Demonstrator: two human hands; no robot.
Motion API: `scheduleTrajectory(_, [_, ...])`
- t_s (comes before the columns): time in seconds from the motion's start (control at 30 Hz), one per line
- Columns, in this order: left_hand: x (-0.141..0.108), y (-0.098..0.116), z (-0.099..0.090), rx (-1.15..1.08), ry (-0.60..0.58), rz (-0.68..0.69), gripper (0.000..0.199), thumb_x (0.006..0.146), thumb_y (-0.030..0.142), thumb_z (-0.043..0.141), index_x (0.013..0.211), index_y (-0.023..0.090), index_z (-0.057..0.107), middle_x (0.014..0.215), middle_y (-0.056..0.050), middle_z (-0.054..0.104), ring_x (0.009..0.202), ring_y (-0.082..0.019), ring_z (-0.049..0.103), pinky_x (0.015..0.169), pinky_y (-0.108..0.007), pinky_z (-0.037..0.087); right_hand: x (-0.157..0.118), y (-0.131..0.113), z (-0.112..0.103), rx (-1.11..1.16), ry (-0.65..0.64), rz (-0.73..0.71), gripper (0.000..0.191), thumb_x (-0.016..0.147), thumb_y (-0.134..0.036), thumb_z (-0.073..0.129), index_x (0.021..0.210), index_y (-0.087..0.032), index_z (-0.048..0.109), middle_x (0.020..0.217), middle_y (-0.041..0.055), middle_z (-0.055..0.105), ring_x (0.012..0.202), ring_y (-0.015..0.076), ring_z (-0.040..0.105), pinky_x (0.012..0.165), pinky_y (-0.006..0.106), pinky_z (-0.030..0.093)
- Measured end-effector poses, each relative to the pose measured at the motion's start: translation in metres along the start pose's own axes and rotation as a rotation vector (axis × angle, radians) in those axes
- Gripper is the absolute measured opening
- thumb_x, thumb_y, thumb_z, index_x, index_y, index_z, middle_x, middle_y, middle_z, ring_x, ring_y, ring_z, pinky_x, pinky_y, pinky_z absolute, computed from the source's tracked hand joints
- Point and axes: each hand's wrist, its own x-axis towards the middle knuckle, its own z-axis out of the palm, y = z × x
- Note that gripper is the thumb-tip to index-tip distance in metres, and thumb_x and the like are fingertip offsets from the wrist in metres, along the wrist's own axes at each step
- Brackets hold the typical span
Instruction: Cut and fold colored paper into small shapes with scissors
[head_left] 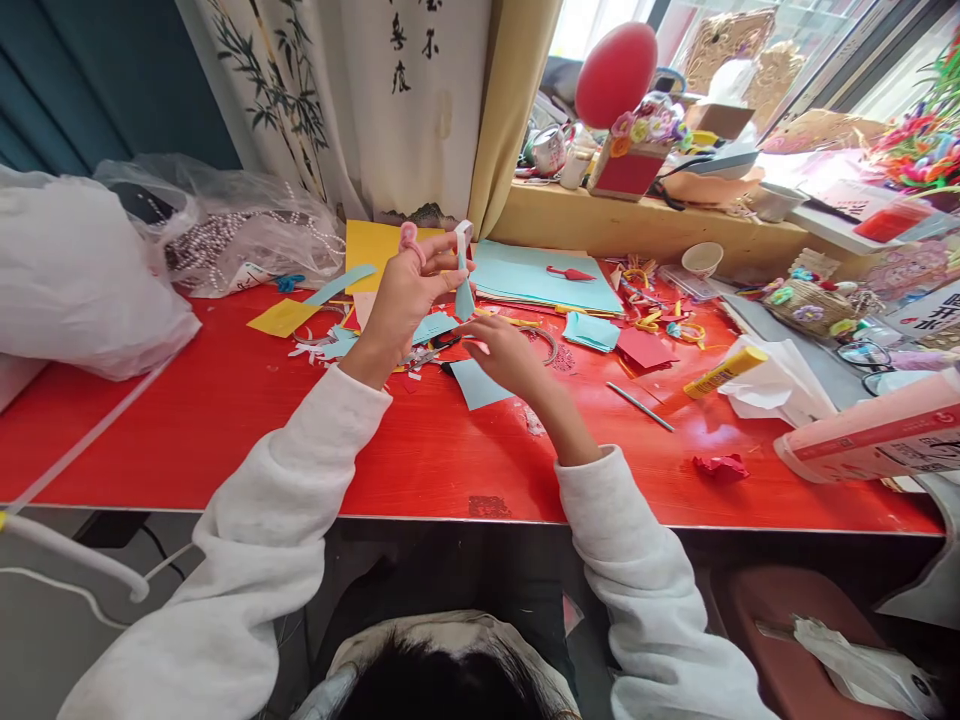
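Observation:
My left hand (pixel 411 290) is raised over the table, thumb and fingers pinched on a light blue paper strip (pixel 464 290). The strip hangs down and has a pale looped top. A pink fuzzy ring sits on one finger of that hand. Just below and to the right is my right hand (pixel 501 352), its fingers stretched toward the strip's lower end, with nothing visible in them. Whether its fingertips touch the strip I cannot tell. Beneath the hands lie a dark-handled metal tool (pixel 444 343), partly hidden, and a light blue paper piece (pixel 480 384).
On the red table (pixel 247 430) lie a stack of light blue sheets (pixel 532 270), blue squares (pixel 591 331), red paper (pixel 645 348), a glue stick (pixel 724 373) and a thin stick (pixel 640 406). Plastic bags (pixel 82 270) fill the left; a pink cylinder (pixel 870 430) lies right.

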Motion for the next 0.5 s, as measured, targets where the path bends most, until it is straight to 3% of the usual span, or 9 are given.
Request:
scheduleTrajectory(0.07, [0.002,0.0,-0.001,-0.001,0.021,-0.004,0.037,0.074,0.006,0.065,0.108,0.021,0.064,0.092,-0.003,0.07,0.106,-0.022,0.066,0.085,-0.032,0.056,0.0,-0.006,0.008,-0.08,-0.131,-0.055,0.031,0.092,-0.019,0.049,0.118,-0.016,0.065,0.123,0.0114,0.064,0.116,0.0245,0.056,0.097,0.036,0.043])
scheduleTrajectory(0.13, [0.002,-0.001,-0.002,0.006,0.026,-0.001,0.037,0.073,0.006,0.065,0.107,0.022,0.064,0.091,-0.002,0.07,0.106,-0.022,0.065,0.085,-0.033,0.057,-0.001,-0.009,0.011,-0.11,-0.216,-0.013,0.036,0.092,-0.022,0.051,0.125,-0.014,0.061,0.127,0.0137,0.062,0.115,0.0267,0.058,0.093,0.037,0.045])
scheduleTrajectory(0.27, [0.002,0.001,-0.004,0.006,0.049,-0.007,0.037,0.072,0.006,0.065,0.106,0.022,0.064,0.09,-0.002,0.07,0.108,-0.023,0.065,0.086,-0.032,0.057,-0.003,-0.007,0.003,-0.074,-0.346,0.059,0.027,0.09,-0.02,0.053,0.112,-0.016,0.068,0.112,0.0115,0.069,0.102,0.0234,0.064,0.083,0.031,0.047])
scheduleTrajectory(0.4, [0.004,0.004,-0.006,-0.007,0.065,-0.024,0.039,0.071,0.004,0.064,0.107,0.02,0.064,0.089,-0.003,0.069,0.108,-0.024,0.065,0.087,-0.033,0.056,-0.003,0.0,-0.003,-0.049,-0.374,0.135,0.021,0.09,-0.025,0.054,0.096,-0.016,0.073,0.1,0.0101,0.071,0.088,0.0216,0.065,0.072,0.03,0.047])
scheduleTrajectory(0.5, [0.005,0.002,-0.008,0.001,0.052,-0.022,0.039,0.071,0.004,0.064,0.106,0.019,0.064,0.089,-0.003,0.069,0.106,-0.024,0.065,0.086,-0.034,0.056,0.0,0.001,0.001,-0.074,-0.273,0.111,0.026,0.092,-0.026,0.051,0.104,-0.014,0.071,0.113,0.0132,0.068,0.103,0.0246,0.062,0.085,0.035,0.048])
